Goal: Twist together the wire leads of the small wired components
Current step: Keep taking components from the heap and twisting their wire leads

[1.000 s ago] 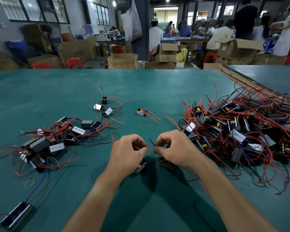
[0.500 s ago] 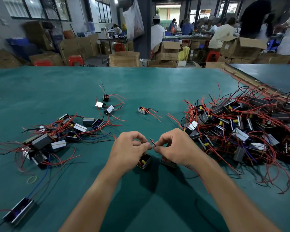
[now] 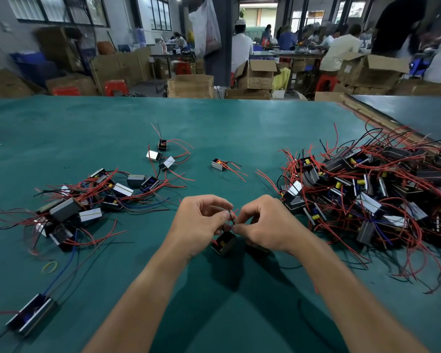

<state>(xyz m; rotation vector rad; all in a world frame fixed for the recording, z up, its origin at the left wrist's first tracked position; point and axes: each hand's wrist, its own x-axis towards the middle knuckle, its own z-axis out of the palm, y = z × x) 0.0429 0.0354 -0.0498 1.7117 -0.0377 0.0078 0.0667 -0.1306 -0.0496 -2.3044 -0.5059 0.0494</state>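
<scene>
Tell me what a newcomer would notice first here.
First comes the big tangled heap of small black parts and red wires, which fills the right side of the green table. Next, at centre front, the left hand and right hand pinch thin wire leads between their fingertips, with a small component just below them. A smaller heap lies to the left.

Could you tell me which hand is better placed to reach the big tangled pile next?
Probably the right hand: the big pile lies right beside it; the left hand sits farther off.
</scene>
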